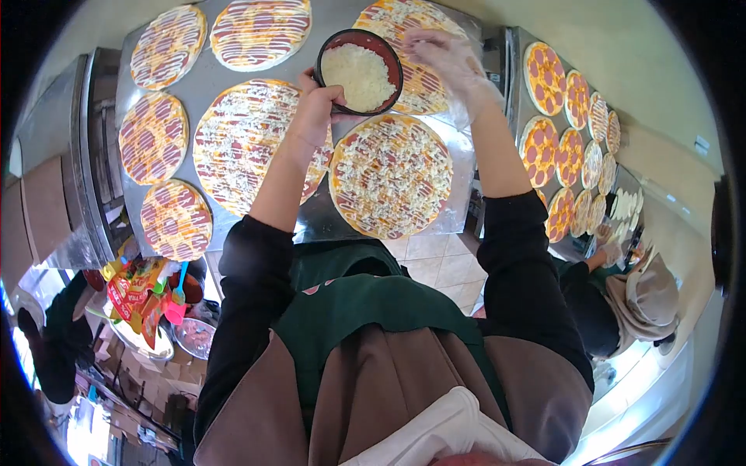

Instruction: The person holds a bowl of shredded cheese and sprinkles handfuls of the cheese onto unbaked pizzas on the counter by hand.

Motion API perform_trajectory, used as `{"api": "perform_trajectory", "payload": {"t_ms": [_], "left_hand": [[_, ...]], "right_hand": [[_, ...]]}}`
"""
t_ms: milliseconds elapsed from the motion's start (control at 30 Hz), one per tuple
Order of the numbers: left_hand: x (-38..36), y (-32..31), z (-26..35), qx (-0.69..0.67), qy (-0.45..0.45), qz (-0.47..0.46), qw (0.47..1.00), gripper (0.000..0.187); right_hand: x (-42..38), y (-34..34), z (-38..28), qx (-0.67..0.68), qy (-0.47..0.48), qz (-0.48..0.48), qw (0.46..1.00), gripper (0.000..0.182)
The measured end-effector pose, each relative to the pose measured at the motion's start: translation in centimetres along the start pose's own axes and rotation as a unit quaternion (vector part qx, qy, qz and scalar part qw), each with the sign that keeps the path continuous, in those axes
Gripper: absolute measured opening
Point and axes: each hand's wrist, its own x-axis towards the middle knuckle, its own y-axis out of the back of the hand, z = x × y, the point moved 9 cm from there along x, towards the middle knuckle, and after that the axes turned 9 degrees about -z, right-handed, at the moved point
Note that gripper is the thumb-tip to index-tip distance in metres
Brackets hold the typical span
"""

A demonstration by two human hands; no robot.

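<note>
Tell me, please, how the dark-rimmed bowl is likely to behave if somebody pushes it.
The bowl would probably stay stiff: it looks evenly round in the left hand's grip. Its loose-looking white shreds may spill if it tips, because nothing covers them.

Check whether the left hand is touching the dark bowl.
Touching: the head view plainly shows the left hand holding the dark bowl, its thumb laid over the rim.

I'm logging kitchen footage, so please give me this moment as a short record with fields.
Left hand: bare, gripping the bowl
Bowl contents: grated white cheese
Right hand: gloved in clear plastic, over the far-right pizza
Nearest pizza: striped with sauce, strewn with white shreds
Surface: metal table
Right background: co-worker's hand, second table bearing pizzas
</note>
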Motion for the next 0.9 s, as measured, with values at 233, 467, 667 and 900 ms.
{"api": "perform_trajectory", "payload": {"t_ms": [233,467,667,900], "left_hand": [[1.8,-4.7,-1.1,0.046,0.085,-0.142,0.985,0.061],[2.0,-4.2,-0.9,0.112,0.115,-0.164,0.973,0.062],[2.0,-4.3,-1.9,0.110,0.143,-0.152,0.972,0.059],[3.5,-5.0,-1.7,0.052,0.057,-0.077,0.994,0.054]], "right_hand": [[-1.6,-7.3,-2.8,-0.513,0.136,-0.014,0.847,0.036],[-4.1,-9.2,-0.6,-0.506,0.200,-0.194,0.816,0.029],[-1.2,-5.5,3.6,-0.394,0.014,-0.140,0.908,0.026],[-1.5,-6.2,2.2,-0.482,0.050,-0.093,0.870,0.040]]}}
